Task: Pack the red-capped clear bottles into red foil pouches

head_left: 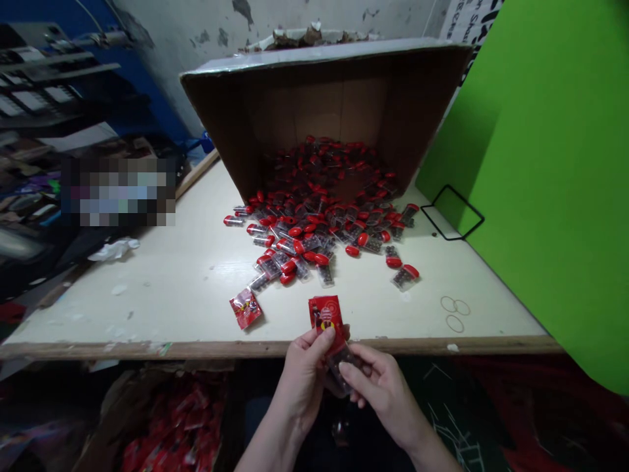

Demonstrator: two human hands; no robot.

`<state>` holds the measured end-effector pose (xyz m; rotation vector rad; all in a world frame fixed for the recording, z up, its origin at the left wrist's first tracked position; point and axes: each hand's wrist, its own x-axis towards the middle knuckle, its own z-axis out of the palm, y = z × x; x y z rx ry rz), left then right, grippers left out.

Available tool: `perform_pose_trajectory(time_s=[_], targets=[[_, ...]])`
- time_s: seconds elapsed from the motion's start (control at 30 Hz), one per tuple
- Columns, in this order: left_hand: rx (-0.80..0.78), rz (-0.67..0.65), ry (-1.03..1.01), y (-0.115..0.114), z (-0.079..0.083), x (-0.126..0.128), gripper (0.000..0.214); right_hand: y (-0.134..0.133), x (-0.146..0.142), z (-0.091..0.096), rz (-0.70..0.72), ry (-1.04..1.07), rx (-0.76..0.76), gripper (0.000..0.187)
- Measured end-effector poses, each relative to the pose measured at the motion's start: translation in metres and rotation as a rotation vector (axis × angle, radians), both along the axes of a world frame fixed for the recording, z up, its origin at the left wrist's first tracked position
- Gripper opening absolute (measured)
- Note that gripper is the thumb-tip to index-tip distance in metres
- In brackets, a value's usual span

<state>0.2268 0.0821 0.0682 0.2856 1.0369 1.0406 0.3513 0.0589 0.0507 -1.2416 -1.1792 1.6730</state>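
Note:
My left hand (307, 367) pinches a red printed packet (324, 309) at the table's front edge, thumb on top. My right hand (381, 383) is closed on a clear plastic container with dark round pieces inside (339, 370), held against the lower end of the packet. Whether the two are joined is hidden by my fingers. Another red printed packet (246, 309) lies flat on the table to the left. Beyond my hands, a heap of small clear containers with red caps (314, 229) spills onto the table.
A large cardboard box (339, 62) lies on its side, open toward me, with more containers inside. Rubber bands (455, 323) lie on the right of the table (162, 301). A green panel (550, 164) stands at right. Below left, a box holds red packets (181, 419).

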Motion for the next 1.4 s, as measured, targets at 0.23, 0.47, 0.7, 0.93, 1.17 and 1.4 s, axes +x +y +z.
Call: perform_pose_trajectory(time_s=[0.23, 0.47, 0.7, 0.93, 1.17, 1.4], targets=[[0.008, 0.096, 0.069, -0.004, 0.002, 0.007, 0.028, -0.002, -0.004, 0.0, -0.067, -0.194, 0.232, 0.016], [0.022, 0.12, 0.134, -0.01, -0.008, 0.004, 0.023, -0.006, -0.003, -0.002, -0.048, -0.172, 0.178, 0.019], [0.062, 0.126, 0.077, -0.015, -0.002, -0.003, 0.029, -0.007, -0.001, -0.005, -0.023, -0.041, 0.052, 0.028], [0.111, 0.058, 0.067, -0.017, -0.003, -0.008, 0.033, -0.007, -0.002, -0.006, -0.006, -0.021, -0.004, 0.028], [0.091, 0.034, 0.151, -0.022, -0.013, -0.009, 0.021, -0.007, -0.005, -0.01, -0.016, -0.061, 0.039, 0.023], [0.08, -0.024, 0.08, -0.024, -0.014, -0.011, 0.022, -0.008, -0.007, -0.01, -0.048, 0.038, -0.047, 0.025]])
